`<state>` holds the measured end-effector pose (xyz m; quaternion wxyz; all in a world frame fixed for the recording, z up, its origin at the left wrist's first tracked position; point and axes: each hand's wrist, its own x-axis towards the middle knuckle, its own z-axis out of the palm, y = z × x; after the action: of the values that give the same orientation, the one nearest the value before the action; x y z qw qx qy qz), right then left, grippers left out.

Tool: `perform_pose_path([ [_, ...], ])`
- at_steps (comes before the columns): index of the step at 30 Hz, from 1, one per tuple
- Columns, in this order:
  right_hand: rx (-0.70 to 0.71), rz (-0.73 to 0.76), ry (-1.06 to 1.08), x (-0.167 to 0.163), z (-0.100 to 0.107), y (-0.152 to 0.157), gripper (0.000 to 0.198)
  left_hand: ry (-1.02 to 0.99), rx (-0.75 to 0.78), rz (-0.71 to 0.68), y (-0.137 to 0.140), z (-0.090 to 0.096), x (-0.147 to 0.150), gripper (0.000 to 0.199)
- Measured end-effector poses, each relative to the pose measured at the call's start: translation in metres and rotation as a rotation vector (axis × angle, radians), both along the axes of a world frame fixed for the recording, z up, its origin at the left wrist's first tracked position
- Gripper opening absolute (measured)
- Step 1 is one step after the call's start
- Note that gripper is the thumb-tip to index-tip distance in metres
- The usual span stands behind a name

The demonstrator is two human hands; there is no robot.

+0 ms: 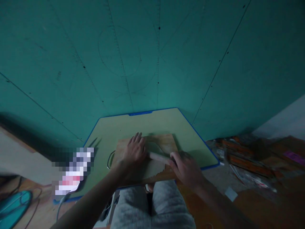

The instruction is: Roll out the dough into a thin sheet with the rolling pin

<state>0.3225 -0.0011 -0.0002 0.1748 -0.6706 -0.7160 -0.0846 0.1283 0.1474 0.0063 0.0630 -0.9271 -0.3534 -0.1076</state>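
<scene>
A wooden board [166,142] with a metal handle loop [110,160] lies on a pale low table with a blue rim [190,125]. My left hand [134,152] rests flat on the board's left half, fingers spread. My right hand [186,167] grips the end of a pale rod-like thing [158,156] that lies across the board between the two hands. What the rod is I cannot tell in the dim light. A lighter patch [153,167] on the board lies under the rod.
A teal wall [152,57] rises right behind the table. Packets and clutter [240,156] lie on the floor at the right. A blurred-out item [72,171] sits at the table's left edge. A teal object [14,206] and cables are at bottom left. My knees [152,206] are below.
</scene>
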Motion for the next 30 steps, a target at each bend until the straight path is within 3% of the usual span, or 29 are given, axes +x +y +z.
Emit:
perform_pose_path([
  [2, 0.056, -0.016, -0.027, -0.009, -0.001, 0.004, 0.017, -0.002, 0.022, -0.013, 0.004, -0.002, -0.006, 0.035],
  [6, 0.057, -0.03, -0.011, -0.015, -0.008, 0.01, 0.035, -0.005, 0.015, -0.01, 0.007, -0.001, 0.0, 0.04],
  [14, 0.01, 0.004, 0.031, 0.018, -0.007, 0.035, 0.046, 0.028, -0.091, 0.069, 0.031, 0.006, 0.032, 0.046],
  [20, -0.016, -0.035, 0.01, 0.037, 0.0, 0.056, 0.038, 0.029, -0.148, 0.086, 0.052, 0.007, 0.057, 0.046],
  [23, 0.02, -0.086, -0.022, 0.027, -0.001, 0.051, 0.036, -0.014, -0.12, 0.075, 0.048, 0.005, 0.055, 0.044],
  [30, 0.012, -0.071, -0.012, -0.02, -0.004, 0.008, 0.043, -0.072, -0.043, 0.005, 0.016, -0.002, 0.017, 0.044],
])
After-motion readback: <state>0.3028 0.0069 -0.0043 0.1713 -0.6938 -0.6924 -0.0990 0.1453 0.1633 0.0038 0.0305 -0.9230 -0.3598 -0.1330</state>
